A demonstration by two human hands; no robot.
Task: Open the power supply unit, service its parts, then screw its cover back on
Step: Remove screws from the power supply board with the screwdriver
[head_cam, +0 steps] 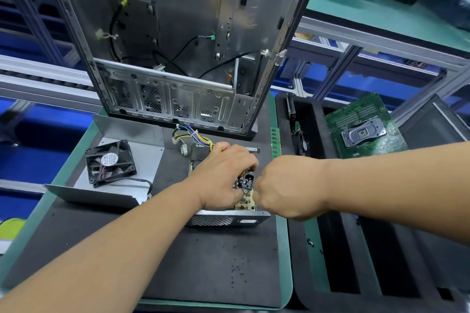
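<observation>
The opened power supply unit (pixel 223 220) lies on the black mat, its perforated metal wall facing me. My left hand (pixel 223 175) reaches into it and covers most of the circuit board (pixel 245 202), fingers closed around the board's parts beside the black power inlet socket (pixel 247 181). My right hand (pixel 287 190) is a fist pressed at the unit's right side; what it holds is hidden. The removed grey cover (pixel 122 160) lies to the left with the black fan (pixel 110 162) resting on it. A bundle of coloured wires (pixel 193 136) leaves the unit's far end.
An open computer case (pixel 178 40) stands upright behind the unit. A green memory stick (pixel 275 142) lies by the mat's right edge. On the right, black foam trays (pixel 356 249) hold a green motherboard (pixel 363 127) and a small fan (pixel 302 143). Small specks, perhaps screws (pixel 239 270), dot the mat.
</observation>
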